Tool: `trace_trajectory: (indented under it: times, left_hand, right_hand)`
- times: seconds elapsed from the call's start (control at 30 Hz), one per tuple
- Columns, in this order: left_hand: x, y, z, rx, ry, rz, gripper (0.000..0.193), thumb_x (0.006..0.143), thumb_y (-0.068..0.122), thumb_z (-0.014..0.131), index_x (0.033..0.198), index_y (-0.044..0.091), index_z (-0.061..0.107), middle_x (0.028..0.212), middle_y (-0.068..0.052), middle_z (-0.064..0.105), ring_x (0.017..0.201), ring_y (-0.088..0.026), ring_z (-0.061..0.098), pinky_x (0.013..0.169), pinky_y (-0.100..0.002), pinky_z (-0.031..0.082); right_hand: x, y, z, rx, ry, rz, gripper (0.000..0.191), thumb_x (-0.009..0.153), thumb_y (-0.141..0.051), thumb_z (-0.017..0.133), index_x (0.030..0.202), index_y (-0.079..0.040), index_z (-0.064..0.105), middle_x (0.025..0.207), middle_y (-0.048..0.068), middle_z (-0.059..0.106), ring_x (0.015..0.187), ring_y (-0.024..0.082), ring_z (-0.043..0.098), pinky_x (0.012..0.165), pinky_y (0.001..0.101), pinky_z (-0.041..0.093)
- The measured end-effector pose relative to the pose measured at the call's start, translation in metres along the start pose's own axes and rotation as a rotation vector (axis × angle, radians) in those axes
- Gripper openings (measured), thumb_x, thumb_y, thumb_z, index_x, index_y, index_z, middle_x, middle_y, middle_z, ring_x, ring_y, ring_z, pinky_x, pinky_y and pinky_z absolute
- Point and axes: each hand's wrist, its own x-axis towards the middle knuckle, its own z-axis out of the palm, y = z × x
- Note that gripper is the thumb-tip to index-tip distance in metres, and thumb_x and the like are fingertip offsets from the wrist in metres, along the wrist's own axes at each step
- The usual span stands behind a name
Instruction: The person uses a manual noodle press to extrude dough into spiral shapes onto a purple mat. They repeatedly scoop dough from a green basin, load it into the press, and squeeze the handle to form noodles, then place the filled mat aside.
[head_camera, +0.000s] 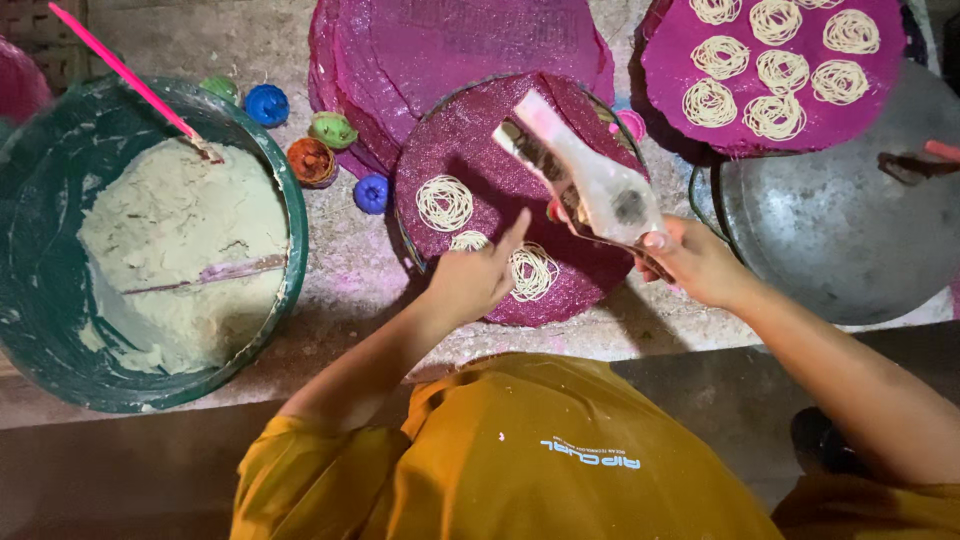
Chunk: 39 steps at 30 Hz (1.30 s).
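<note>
Three coils of pale noodle strands (490, 240) are lying on the round purple woven mat (470, 135) in front of the person. The right hand (695, 262) is grasping the handle end of a pale, dough-smeared press (585, 175), holding it tilted above the mat's right half. The left hand (478, 275) is resting on the mat's near edge with fingers curled and the index finger pointing out, its tip just beside the two nearer coils; it is grasping nothing.

To the left, a large green round tub (290, 215) is holding pale dough (175, 250), and a pink stick (120, 70) is leaning in it. Small coloured round caps (312, 160) in blue, green and orange are lying between the tub and the mat. Behind the mat a stack of purple round mats (450, 45) is sitting on the rough tabletop (345, 265). At the upper right, another purple mat (680, 60) is carrying many finished noodle coils, sitting partly over a grey metal pan (840, 240).
</note>
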Motion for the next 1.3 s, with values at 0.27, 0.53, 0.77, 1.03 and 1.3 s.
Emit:
trace_trajectory:
  times: [0.27, 0.53, 0.77, 1.03, 1.3]
  left_hand:
    - [0.029, -0.015, -0.061, -1.527, 0.215, -0.101, 0.063, 0.1, 0.049, 0.057, 0.148, 0.009, 0.052, 0.136, -0.009, 0.065, 0.122, -0.02, 0.064, 0.11, -0.041, 0.05]
    - [0.099, -0.03, -0.051, -2.38, 0.407, 0.445, 0.05, 0.11, 0.06, 0.044, 0.094, 0.015, 0.058, 0.084, 0.001, 0.057, 0.086, -0.016, 0.057, 0.1, -0.041, 0.049]
    - [0.108, -0.078, -0.047, -2.333, 0.457, 0.468, 0.046, 0.105, 0.058, 0.045, 0.082, 0.018, 0.051, 0.073, 0.005, 0.049, 0.072, -0.013, 0.052, 0.086, -0.038, 0.049]
    - [0.128, -0.07, -0.041, -2.389, 0.583, 0.325, 0.043, 0.099, 0.055, 0.048, 0.077, 0.018, 0.049, 0.067, 0.005, 0.049, 0.067, -0.013, 0.05, 0.078, -0.037, 0.046]
    - [0.121, -0.064, -0.047, -2.376, 0.636, 0.177, 0.041, 0.096, 0.053, 0.048, 0.075, 0.018, 0.048, 0.064, 0.005, 0.047, 0.062, -0.013, 0.047, 0.071, -0.037, 0.044]
  right_hand:
    - [0.006, -0.016, 0.006, 0.031, -0.349, -0.009, 0.077, 0.091, -0.073, 0.038, 0.106, -0.004, 0.07, 0.085, 0.007, 0.074, 0.074, 0.016, 0.07, 0.065, 0.0325, 0.057]
    - [0.04, -0.081, -0.005, -0.289, -0.289, 0.164, 0.076, 0.1, -0.063, 0.029, 0.088, -0.002, 0.073, 0.071, 0.009, 0.072, 0.065, 0.02, 0.069, 0.063, 0.0375, 0.056]
    - [0.061, -0.098, 0.033, -0.378, -0.165, 0.084, 0.069, 0.101, -0.061, 0.035, 0.092, 0.0, 0.065, 0.071, 0.009, 0.066, 0.065, 0.02, 0.067, 0.065, 0.0368, 0.055]
    - [0.067, -0.118, 0.016, -0.579, -0.097, 0.15, 0.065, 0.099, -0.062, 0.033, 0.098, -0.006, 0.066, 0.068, 0.01, 0.066, 0.063, 0.021, 0.066, 0.063, 0.0368, 0.056]
    - [0.065, -0.107, 0.019, -0.493, -0.164, 0.221, 0.072, 0.104, -0.058, 0.033, 0.092, 0.003, 0.069, 0.066, 0.01, 0.066, 0.06, 0.021, 0.069, 0.06, 0.0369, 0.057]
